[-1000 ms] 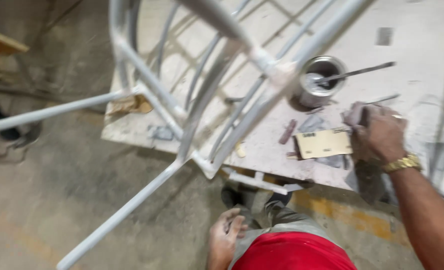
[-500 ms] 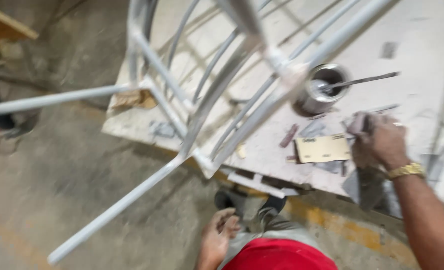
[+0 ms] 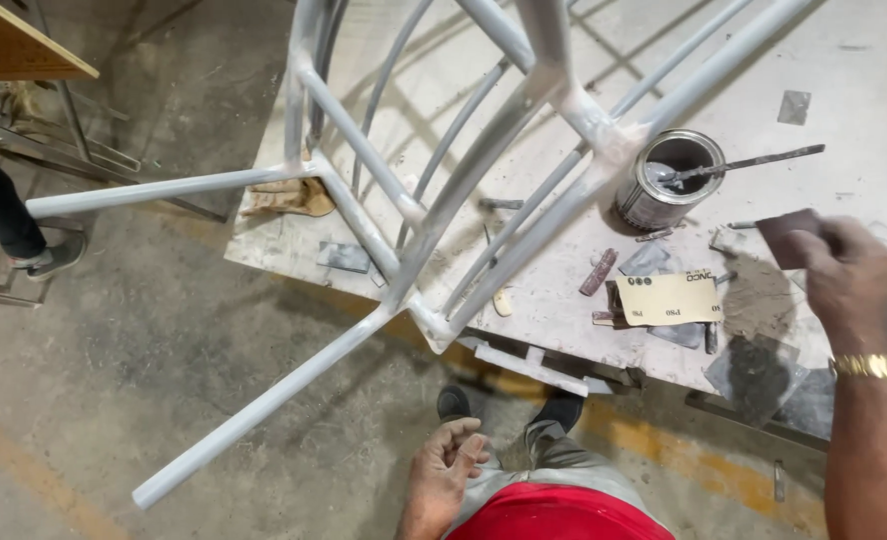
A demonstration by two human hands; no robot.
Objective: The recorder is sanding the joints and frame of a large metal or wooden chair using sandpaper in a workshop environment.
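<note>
A grey-primed metal chair frame [image 3: 434, 200] lies on its side on a dusty workbench [image 3: 844, 60], its legs sticking out over the floor. My right hand [image 3: 849, 280], with a gold watch on the wrist, is raised over the bench's right side and pinches a dark brown piece of sandpaper [image 3: 789, 235]. My left hand [image 3: 444, 475] hangs by my thigh below the bench edge, fingers loosely curled, holding nothing. A tan sandpaper sheet [image 3: 669, 298] lies face down on the bench just left of my right hand.
An open tin of grey filler [image 3: 669, 180] with a stick [image 3: 754, 162] across it stands behind the tan sheet. Scraps and sandpaper pieces [image 3: 754, 370] litter the bench front. Another person's leg and shoe [image 3: 24, 235] are at far left by a metal stand.
My right hand has lifted off the bench with the dark sandpaper in its fingers. The view has shifted a little; my left hand stays hanging at my side.
</note>
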